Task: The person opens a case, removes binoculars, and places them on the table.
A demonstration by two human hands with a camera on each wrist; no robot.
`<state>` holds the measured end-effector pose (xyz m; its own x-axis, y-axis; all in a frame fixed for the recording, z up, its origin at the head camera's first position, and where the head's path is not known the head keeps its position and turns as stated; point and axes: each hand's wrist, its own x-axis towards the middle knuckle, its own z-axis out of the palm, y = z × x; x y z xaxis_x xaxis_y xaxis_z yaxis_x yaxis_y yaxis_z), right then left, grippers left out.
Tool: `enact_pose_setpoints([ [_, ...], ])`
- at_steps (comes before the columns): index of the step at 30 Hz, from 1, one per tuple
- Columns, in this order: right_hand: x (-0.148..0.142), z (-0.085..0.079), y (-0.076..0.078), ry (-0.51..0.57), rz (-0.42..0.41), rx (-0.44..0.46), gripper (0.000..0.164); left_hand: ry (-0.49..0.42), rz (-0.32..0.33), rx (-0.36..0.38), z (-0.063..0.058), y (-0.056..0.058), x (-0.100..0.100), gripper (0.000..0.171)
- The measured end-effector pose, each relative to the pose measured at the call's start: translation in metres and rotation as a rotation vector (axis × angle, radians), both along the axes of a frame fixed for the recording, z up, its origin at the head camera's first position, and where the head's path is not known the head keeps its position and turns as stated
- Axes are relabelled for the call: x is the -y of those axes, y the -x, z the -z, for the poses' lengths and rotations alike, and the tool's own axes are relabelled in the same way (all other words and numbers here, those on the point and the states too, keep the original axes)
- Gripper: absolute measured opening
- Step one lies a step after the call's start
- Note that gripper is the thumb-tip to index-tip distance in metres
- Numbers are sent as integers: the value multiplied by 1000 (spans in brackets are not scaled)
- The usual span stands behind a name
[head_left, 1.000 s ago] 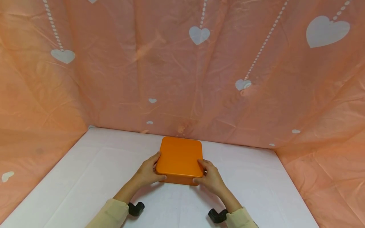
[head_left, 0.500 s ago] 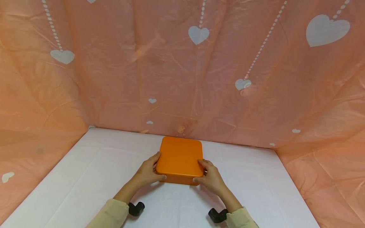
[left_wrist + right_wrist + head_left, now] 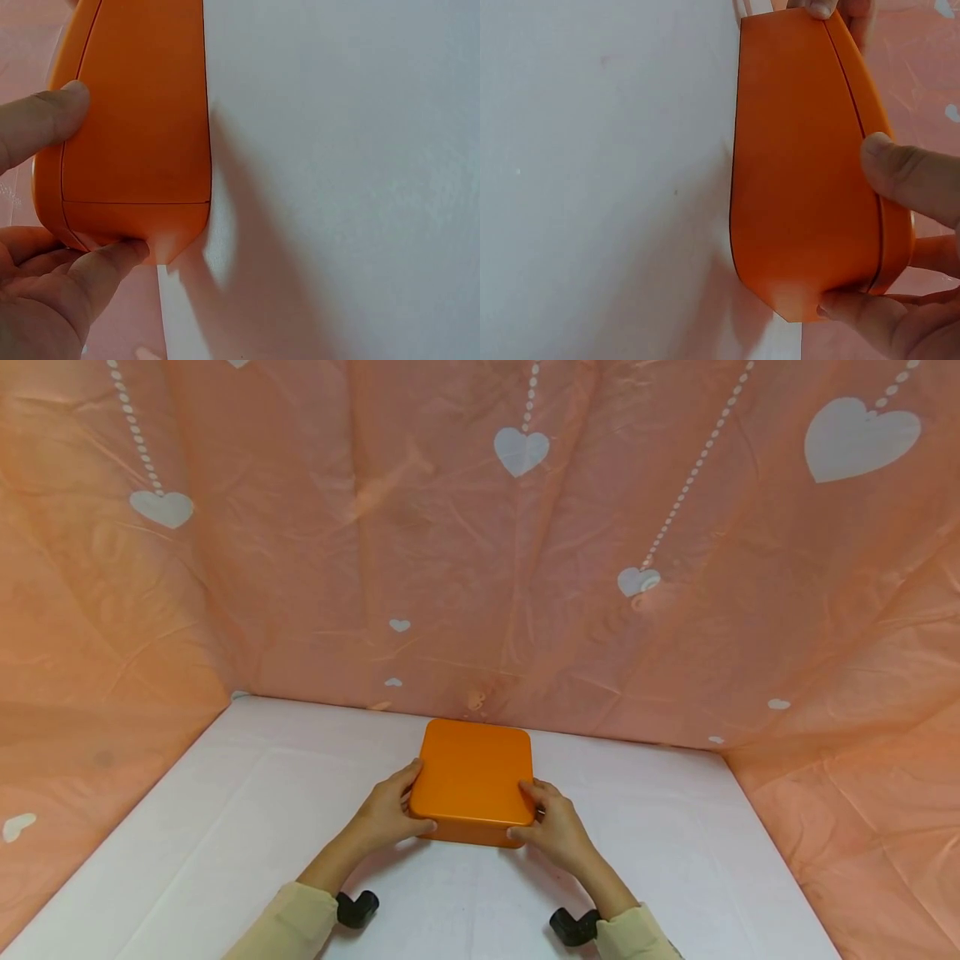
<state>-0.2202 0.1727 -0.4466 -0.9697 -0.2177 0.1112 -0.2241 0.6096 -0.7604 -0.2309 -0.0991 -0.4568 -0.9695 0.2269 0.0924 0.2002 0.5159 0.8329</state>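
The orange box (image 3: pixel 472 772) sits on the white bench (image 3: pixel 472 906), its far edge close to the heart-patterned cloth (image 3: pixel 450 543) behind it. The left hand (image 3: pixel 386 814) grasps the box's near left corner, thumb on the near face and fingers round the side, and the right hand (image 3: pixel 557 828) grasps its near right corner likewise. Nearer the person than the box, a black tube (image 3: pixel 358 910) shows beside each wrist, next to the pale sleeves (image 3: pixel 288 922).
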Motion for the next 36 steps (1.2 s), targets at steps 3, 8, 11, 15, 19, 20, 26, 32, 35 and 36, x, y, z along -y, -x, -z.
enact_pose_setpoints([
  [3, 0, 1, 0, -20, -2, -24, 72, -10, 2, 4, 0, 0, 0, 97],
  [8, 1, 1, 0, -29, 3, -38, 71, -34, 5, 15, 0, 1, 1, 97],
  [11, 0, 1, 0, -27, 6, -37, 70, -40, 5, 19, 1, 2, 0, 97],
  [15, -2, 2, 0, -27, 1, -40, 70, -35, 5, 16, 1, 2, 0, 97],
  [19, -2, 1, 1, -20, 0, -47, 70, -36, 7, 15, 0, 1, 1, 97],
  [20, -2, 1, 1, -16, 1, -50, 70, -37, 10, 13, 0, 1, 1, 97],
  [26, -1, 1, 0, -9, 8, -69, 70, -28, 11, 11, -1, 1, 0, 97],
  [32, -1, 4, 1, 2, 10, -63, 70, -22, 6, 16, 0, 2, 0, 97],
  [35, -2, 4, 2, 1, 0, -67, 70, -24, 5, 19, 0, 1, -1, 97],
  [36, -2, 4, 2, -3, -1, -70, 70, -24, 6, 17, -1, 1, 0, 97],
])
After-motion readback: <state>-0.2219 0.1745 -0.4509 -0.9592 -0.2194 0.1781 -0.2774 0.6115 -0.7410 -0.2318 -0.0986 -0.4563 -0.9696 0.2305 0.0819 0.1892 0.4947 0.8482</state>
